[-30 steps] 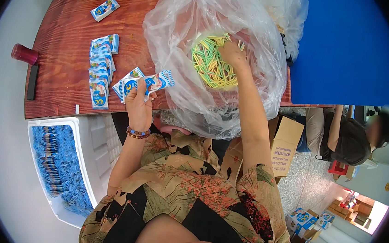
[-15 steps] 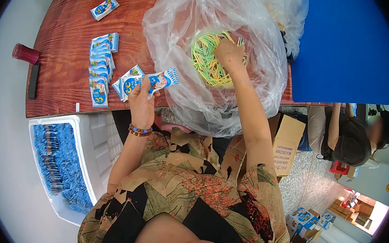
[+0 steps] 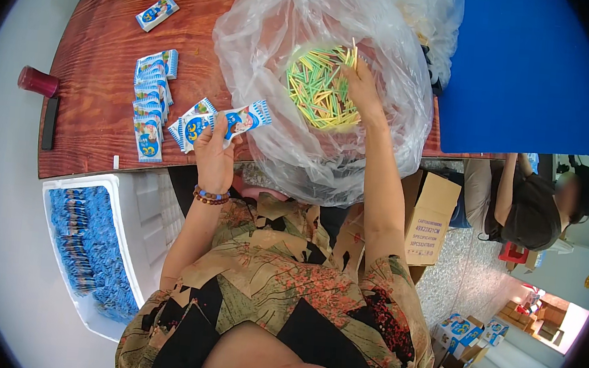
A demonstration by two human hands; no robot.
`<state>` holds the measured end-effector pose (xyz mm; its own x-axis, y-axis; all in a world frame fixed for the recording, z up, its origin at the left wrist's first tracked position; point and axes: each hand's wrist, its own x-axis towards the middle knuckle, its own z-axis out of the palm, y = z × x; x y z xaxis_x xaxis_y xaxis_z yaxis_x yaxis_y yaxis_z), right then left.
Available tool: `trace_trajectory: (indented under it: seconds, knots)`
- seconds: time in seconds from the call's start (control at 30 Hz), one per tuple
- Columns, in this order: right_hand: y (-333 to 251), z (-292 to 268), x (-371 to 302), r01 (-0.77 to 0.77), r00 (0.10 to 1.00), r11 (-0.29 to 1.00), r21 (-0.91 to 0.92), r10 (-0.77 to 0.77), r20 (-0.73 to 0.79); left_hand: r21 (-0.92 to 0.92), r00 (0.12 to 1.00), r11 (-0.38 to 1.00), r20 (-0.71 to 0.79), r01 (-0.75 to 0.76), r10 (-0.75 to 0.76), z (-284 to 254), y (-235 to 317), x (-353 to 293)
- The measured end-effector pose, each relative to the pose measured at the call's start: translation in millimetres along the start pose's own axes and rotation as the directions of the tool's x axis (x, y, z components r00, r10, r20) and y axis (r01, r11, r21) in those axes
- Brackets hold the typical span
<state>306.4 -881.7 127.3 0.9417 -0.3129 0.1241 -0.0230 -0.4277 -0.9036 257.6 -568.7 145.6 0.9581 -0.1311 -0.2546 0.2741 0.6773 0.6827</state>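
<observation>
Blue-white packets (image 3: 219, 123) fanned in left hand (image 3: 214, 157) grip | right hand (image 3: 361, 86) pinching sticks (image 3: 316, 91) in clear bag (image 3: 290, 148)

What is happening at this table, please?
A person stands at a wooden table. The left hand holds a fan of small blue-and-white packets. The right hand reaches into a big clear plastic bag and grasps thin yellow and green sticks. More packets lie stacked on the table.
</observation>
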Motion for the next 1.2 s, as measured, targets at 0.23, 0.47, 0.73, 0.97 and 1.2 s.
trace_trajectory:
  seconds: [0.23,0.47,0.73,0.97,1.2]
  knots:
    - [-10.3,11.1,-9.3,-0.252,0.955,0.611,0.751,0.282,0.092,0.01,1.0,1.0,0.01,-0.002,0.002,5.5,1.2,-3.6]
    - [-24.2,12.3,-15.7,-0.191,0.972,0.382,0.904,0.2,0.12,-0.015,1.0,1.0,0.01,-0.017,0.017,12.4,-3.9,3.5]
    - [-107.7,36.9,-45.5,0.082,0.995,0.491,0.867,-0.086,-0.046,-0.01,0.999,1.0,0.042,-0.023,0.024,46.4,-7.3,9.4]
    - [-143.3,56.6,-68.7,0.269,0.96,0.526,0.807,-0.21,-0.183,0.038,0.996,0.998,0.078,-0.043,0.04,63.8,-12.2,16.8]
    - [-147.1,57.9,-69.1,0.319,0.943,0.502,0.804,-0.25,-0.218,0.037,0.996,0.999,0.083,-0.036,0.032,62.4,-12.0,17.1]
